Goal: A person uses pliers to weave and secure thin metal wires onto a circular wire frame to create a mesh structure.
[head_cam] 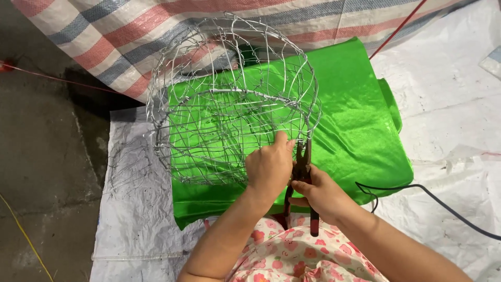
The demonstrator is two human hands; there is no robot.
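A round wire-mesh cage [209, 89] of silvery wire lies tilted on a shiny green cloth [360, 115]. My left hand [269, 167] grips the cage's lower right rim, thumb pointing up along the wire. My right hand [321, 193] holds a pair of pliers [302, 172] with dark red handles. The plier jaws meet the rim wire just right of my left thumb.
A striped red, grey and white tarp [130, 31] lies behind the cage. White plastic sheeting [449, 104] covers the ground to the right and left. A black cable [433, 196] runs across the right sheet. Bare concrete [36, 156] is at left. Floral fabric [292, 256] covers my lap.
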